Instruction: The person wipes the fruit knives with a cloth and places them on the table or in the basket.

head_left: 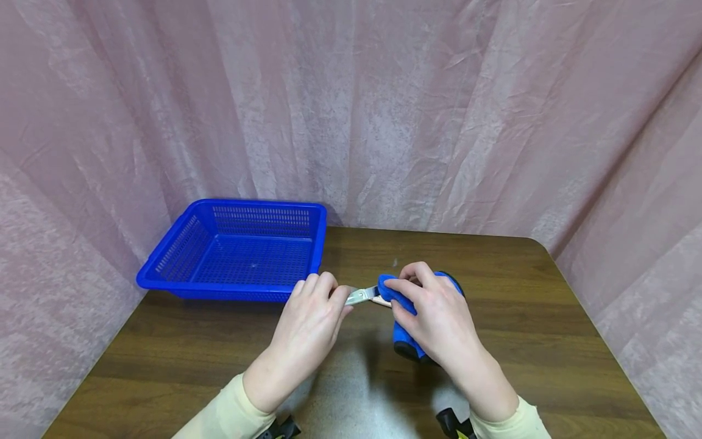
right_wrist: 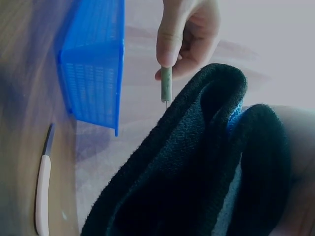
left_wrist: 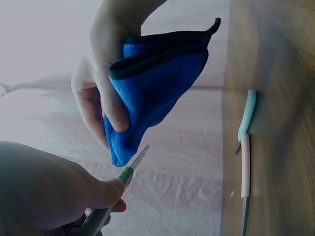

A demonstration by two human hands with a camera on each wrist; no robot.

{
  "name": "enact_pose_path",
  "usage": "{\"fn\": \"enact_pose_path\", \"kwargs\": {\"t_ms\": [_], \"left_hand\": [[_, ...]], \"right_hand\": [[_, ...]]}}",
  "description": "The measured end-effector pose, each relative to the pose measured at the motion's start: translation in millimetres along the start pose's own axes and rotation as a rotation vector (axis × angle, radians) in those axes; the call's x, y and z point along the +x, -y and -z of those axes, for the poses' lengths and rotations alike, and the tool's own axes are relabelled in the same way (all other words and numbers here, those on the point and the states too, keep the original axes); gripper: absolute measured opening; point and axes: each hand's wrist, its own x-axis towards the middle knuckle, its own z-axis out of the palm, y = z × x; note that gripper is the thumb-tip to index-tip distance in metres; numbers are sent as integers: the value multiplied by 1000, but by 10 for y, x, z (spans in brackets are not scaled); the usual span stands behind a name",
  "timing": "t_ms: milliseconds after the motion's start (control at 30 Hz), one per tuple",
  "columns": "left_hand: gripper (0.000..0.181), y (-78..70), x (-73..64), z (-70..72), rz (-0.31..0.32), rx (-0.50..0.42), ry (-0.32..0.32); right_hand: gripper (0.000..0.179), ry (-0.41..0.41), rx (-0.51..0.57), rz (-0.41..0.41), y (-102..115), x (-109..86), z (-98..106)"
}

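knife (head_left: 364, 295) points right, long axis crosswise; left hand (head_left: 311, 317) grips handle (head_left: 356, 297), right hand (head_left: 440, 312) pinches blue cloth (head_left: 404, 335).

pale yellow sleeves (head_left: 227, 411); black wrist gear (head_left: 449, 421); bright yellow marking (head_left: 462, 435)

basket (head_left: 219, 286) at left on the table (head_left: 521, 292), curtain (head_left: 384, 122) behind, 1 knife (head_left: 359, 297) left of the cloth (left_wrist: 162, 78), 2 knives (left_wrist: 245, 167) below

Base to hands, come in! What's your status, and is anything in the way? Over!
Left hand holding green-handled knife. Right hand gripping blue cloth by its blade. Nothing seems in the way; pink-handled knife on the table.
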Motion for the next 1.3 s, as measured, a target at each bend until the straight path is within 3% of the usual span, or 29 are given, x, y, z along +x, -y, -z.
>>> {"fn": "enact_pose_path", "kwargs": {"t_ms": [367, 1300], "left_hand": [[26, -1, 0, -3, -3, 0, -3], [24, -1, -15, 5, 10, 5, 12]], "right_hand": [[33, 27, -4, 43, 57, -9, -48], [33, 26, -38, -13, -35, -17, -43]]}}
